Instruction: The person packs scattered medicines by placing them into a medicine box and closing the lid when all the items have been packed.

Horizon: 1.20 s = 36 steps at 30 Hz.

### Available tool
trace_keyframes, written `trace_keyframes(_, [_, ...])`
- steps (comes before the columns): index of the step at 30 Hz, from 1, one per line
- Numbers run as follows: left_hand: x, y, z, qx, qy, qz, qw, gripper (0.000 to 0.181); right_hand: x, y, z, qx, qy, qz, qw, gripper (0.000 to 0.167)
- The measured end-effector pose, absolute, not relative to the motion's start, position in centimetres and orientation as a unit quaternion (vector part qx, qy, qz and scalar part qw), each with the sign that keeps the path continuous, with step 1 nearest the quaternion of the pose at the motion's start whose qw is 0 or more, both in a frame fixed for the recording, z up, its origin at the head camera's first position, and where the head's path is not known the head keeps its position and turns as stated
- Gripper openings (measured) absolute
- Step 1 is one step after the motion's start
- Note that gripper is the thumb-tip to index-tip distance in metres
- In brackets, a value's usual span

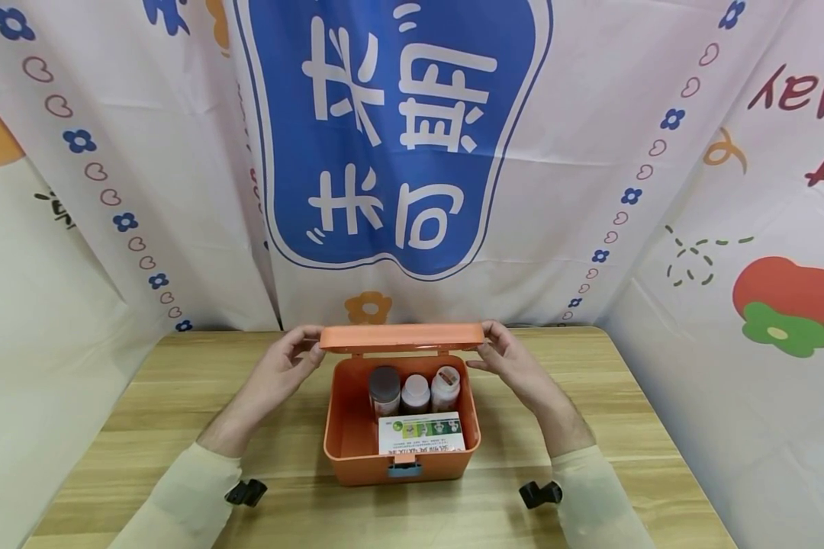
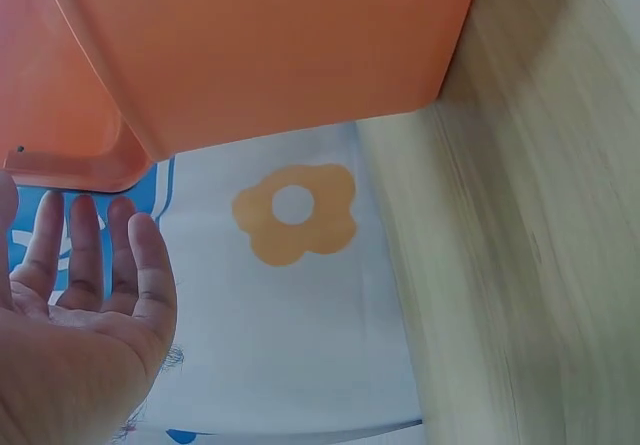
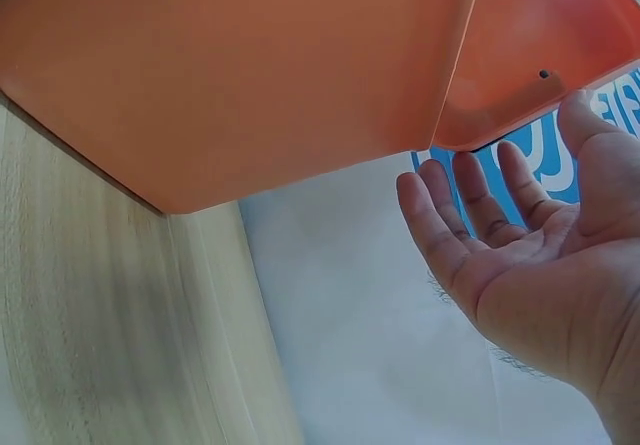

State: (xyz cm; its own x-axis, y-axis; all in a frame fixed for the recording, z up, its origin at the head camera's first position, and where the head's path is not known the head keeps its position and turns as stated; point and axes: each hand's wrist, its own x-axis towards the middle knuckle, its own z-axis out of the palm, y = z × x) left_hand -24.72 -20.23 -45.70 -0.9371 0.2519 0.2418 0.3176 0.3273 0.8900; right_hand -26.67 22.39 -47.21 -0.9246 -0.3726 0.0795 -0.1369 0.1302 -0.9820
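Observation:
An orange plastic box (image 1: 357,471) stands on the table with its lid (image 1: 401,337) raised at the back. My left hand (image 1: 283,370) holds the lid's left end, and my right hand (image 1: 518,370) holds its right end. In both wrist views the thumb is at the lid's rim and the other fingers lie behind it, loosely bent. Inside the box are a dark-capped bottle (image 1: 384,385), a white-capped bottle (image 1: 416,387) and a white bottle (image 1: 445,385) with a brownish patch on its top. A white and green carton (image 1: 420,435) lies in front of them.
A blue latch (image 1: 404,471) sits on the box's front. The wood-grain table (image 1: 275,488) reaches back to a printed white curtain (image 1: 563,229). More printed cloth hangs at the left and right sides.

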Motion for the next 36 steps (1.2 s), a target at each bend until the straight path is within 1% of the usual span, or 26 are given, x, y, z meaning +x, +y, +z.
trace_keyframes(6, [-24.6, -20.4, -46.0, -0.187, -0.817, -0.545, 0.021, 0.035, -26.7, 22.7, -47.4, -0.18, 0.746, -0.633, 0.106, 0.061])
trace_keyframes(11, [-24.7, -20.7, -46.5, -0.204, -0.812, -0.547, 0.015, 0.037, -26.7, 22.9, -47.5, -0.188, 0.75, -0.621, 0.126, 0.053])
trace_keyframes(13, [-24.7, -20.8, -46.8, -0.212, -0.811, -0.545, 0.013, 0.039, -26.7, 22.9, -47.5, -0.188, 0.753, -0.616, 0.134, 0.052])
trace_keyframes(17, [-24.6, -21.1, -47.0, -0.223, -0.807, -0.546, 0.004, 0.045, -26.7, 23.0, -47.6, -0.188, 0.762, -0.603, 0.144, 0.055])
trace_keyframes(23, [-24.6, -21.1, -47.2, -0.221, -0.807, -0.548, -0.009, 0.048, -26.6, 23.2, -47.8, -0.193, 0.768, -0.588, 0.166, 0.063])
trace_keyframes(29, [-24.9, -21.2, -47.9, -0.231, -0.807, -0.543, -0.015, 0.063, -26.9, 23.5, -48.2, -0.212, 0.759, -0.585, 0.191, 0.065])
trace_keyframes(31, [-25.0, -21.2, -48.0, -0.233, -0.807, -0.542, -0.017, 0.064, -26.9, 23.6, -48.3, -0.219, 0.757, -0.583, 0.197, 0.068])
trace_keyframes(36, [-25.0, -21.3, -48.3, -0.232, -0.807, -0.543, -0.027, 0.068, -26.9, 23.9, -48.4, -0.239, 0.759, -0.569, 0.207, 0.084])
